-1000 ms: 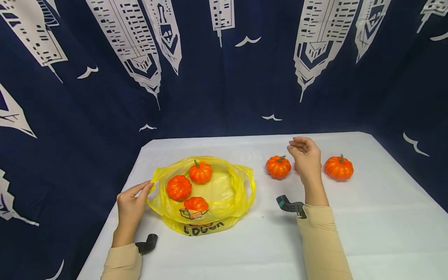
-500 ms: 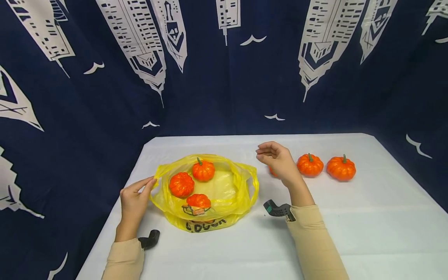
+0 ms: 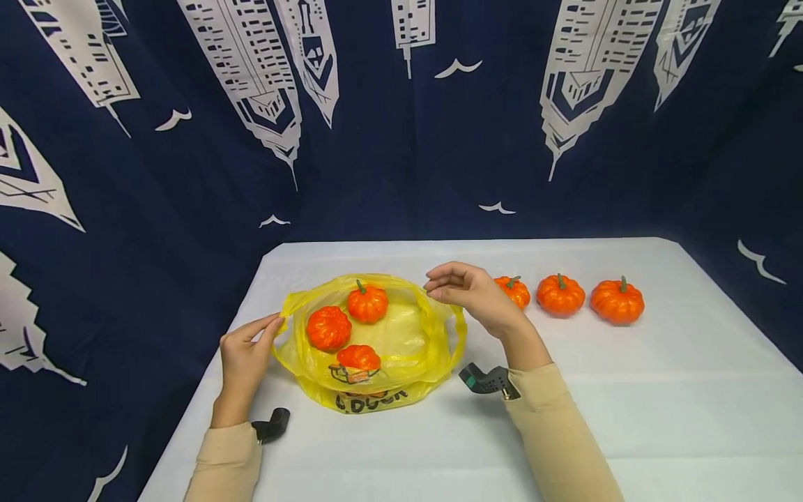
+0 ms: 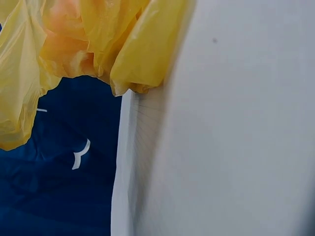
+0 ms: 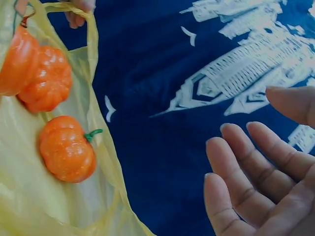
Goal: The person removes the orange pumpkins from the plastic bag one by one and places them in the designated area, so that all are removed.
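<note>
My left hand (image 3: 245,362) pinches the left handle of a yellow plastic bag (image 3: 401,341), which lies wide-mouthed on the table with black lettering on its front. Inside it show a pumpkin (image 3: 329,328) at left, a green-stemmed pumpkin (image 3: 367,302) behind, and a pumpkin (image 3: 359,357) partly covered by the front wall. At the bag's right rim hovers my right hand (image 3: 483,298); in the right wrist view its fingers (image 5: 241,191) are loosely bent, with nothing held. Three small orange pumpkins stand in a row to its right: one partly hidden pumpkin (image 3: 516,293), a middle pumpkin (image 3: 561,295) and an outer pumpkin (image 3: 617,302).
A white cloth covers the table (image 3: 564,411). Behind and to the sides hangs a navy curtain (image 3: 376,181) printed with white buildings and birds. A black wrist camera (image 3: 486,380) juts from the right sleeve, another wrist camera (image 3: 272,425) from the left.
The right hand has moved left, from over the middle pumpkin of the row to the bag's right rim, uncovering that pumpkin. The left hand keeps its pinch on the handle.
</note>
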{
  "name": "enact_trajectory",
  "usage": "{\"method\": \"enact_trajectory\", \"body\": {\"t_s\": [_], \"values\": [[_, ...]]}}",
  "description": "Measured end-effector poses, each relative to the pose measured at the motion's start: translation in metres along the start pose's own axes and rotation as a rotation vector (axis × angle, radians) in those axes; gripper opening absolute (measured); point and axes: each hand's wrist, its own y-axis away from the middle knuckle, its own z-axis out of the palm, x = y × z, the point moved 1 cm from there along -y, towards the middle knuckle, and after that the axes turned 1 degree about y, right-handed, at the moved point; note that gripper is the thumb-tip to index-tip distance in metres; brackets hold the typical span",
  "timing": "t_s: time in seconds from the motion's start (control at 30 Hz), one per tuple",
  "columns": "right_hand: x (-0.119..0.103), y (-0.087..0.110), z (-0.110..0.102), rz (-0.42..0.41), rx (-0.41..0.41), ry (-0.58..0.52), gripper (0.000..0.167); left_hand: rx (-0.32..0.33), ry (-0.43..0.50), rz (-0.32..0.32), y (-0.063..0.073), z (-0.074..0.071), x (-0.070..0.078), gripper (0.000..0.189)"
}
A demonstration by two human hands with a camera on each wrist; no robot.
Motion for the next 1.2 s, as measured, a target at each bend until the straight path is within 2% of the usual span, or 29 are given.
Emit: {"method": "enact_trajectory", "body": {"t_s": [0.2,0.33,0.47,0.63,0.9,1.2], "values": [[-0.014,-0.012,0.01,0.035,-0.222,0.05,0.037,0.007,-0.002,0.003,-0.001,0.003,0.0,0.014],[-0.022,-0.028,0.022,0.069,-0.373,0.152,0.038,0.004,0.014,-0.009,0.0,0.001,-0.001,0.014],[-0.021,-0.048,0.035,0.099,-0.497,0.252,0.047,0.012,0.01,-0.014,-0.001,-0.001,-0.002,0.015],[-0.012,-0.069,0.047,0.104,-0.608,0.327,0.051,0.002,0.019,-0.018,-0.002,-0.001,-0.003,0.016],[-0.002,-0.083,0.067,0.05,-0.805,0.4,0.053,0.007,0.0,-0.016,0.0,-0.001,-0.004,0.015],[0.009,-0.099,0.085,0.131,-0.911,0.423,0.059,-0.01,0.006,-0.015,-0.002,-0.002,-0.003,0.013]]}}
